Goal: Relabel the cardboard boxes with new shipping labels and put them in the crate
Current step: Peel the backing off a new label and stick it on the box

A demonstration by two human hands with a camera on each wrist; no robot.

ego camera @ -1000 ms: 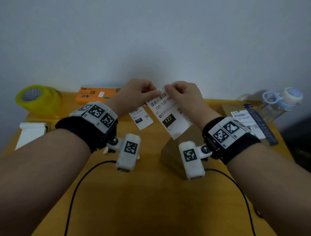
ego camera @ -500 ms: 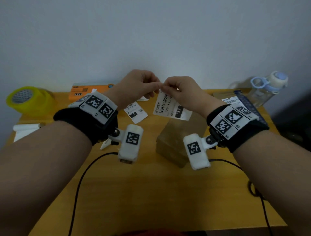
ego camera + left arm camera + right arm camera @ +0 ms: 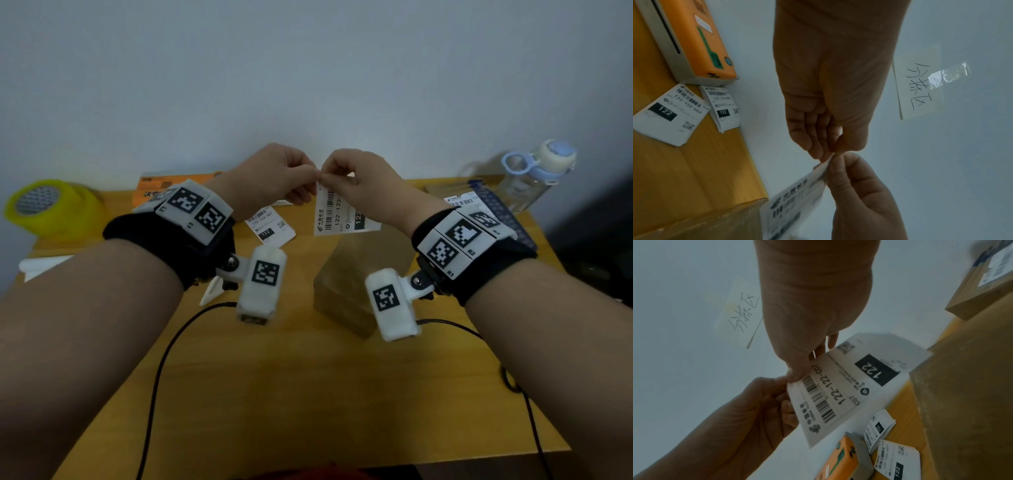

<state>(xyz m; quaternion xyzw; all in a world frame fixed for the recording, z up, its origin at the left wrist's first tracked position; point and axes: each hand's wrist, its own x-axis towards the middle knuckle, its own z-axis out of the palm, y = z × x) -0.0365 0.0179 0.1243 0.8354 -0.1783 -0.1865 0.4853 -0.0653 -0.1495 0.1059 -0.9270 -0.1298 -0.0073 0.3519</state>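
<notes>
Your left hand (image 3: pixel 274 178) and your right hand (image 3: pixel 363 185) are both up in the air over the table (image 3: pixel 308 394); together they hold one shipping label (image 3: pixel 337 214); each hand pinches the same top corner of it between thumb and fingertips, and the two hands touch there; the rest of the label hangs down, with its bar code and the number 122 facing you.

Under the label a brown cardboard box (image 3: pixel 346 287) sits on the table, near the middle; the label hangs just above it, and you cannot tell if they touch; a second, flatter cardboard box (image 3: pixel 442 192) with a label on top lies at the far right, by the wall.

Two more labels (image 3: pixel 668 113) lie flat on the table behind your left hand, one partly under the other; just past them an orange label printer (image 3: pixel 701 40) lies against the wall.

A yellow roll of tape (image 3: pixel 48 205) is at the far left; a clear water bottle (image 3: pixel 534 178) with a blue and white cap stands at the far right; a paper note (image 3: pixel 918 82) with handwriting is taped to the wall above your hands; black cables (image 3: pixel 164 359) run from your wrist cameras across the table.
</notes>
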